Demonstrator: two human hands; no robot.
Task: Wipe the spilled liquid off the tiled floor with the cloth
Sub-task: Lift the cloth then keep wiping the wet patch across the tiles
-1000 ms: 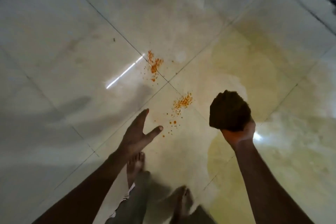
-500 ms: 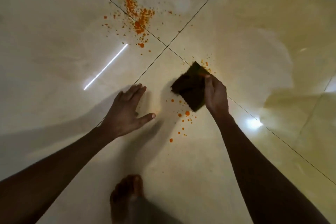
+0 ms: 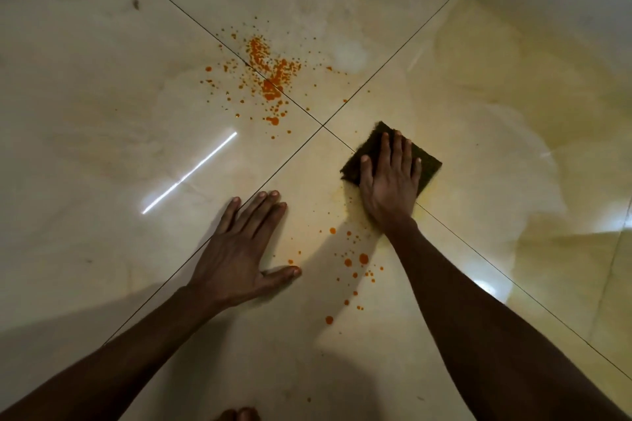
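A dark square cloth [image 3: 427, 164] lies flat on the pale tiled floor [image 3: 102, 113], just right of where four tiles meet. My right hand [image 3: 390, 181] presses flat on top of it, fingers spread. Orange liquid is spattered in a dense patch [image 3: 270, 75] beyond the tile joint and as scattered drops [image 3: 355, 260] between my two arms. My left hand [image 3: 239, 249] rests palm down on the floor, fingers apart, holding nothing, left of the near drops. A faint yellowish smear [image 3: 349, 195] shows beside the cloth.
A large wet, yellowish sheen [image 3: 496, 106] covers the tiles to the right. A bright light streak [image 3: 188, 174] reflects on the left tile. My toes [image 3: 239, 415] show at the bottom edge. A small dark speck [image 3: 135, 3] lies at far left.
My right hand brought the bunched cloth down from the air and spread it flat on the floor. My left hand settled palm down on the tiles. The camera dropped closer to the floor.
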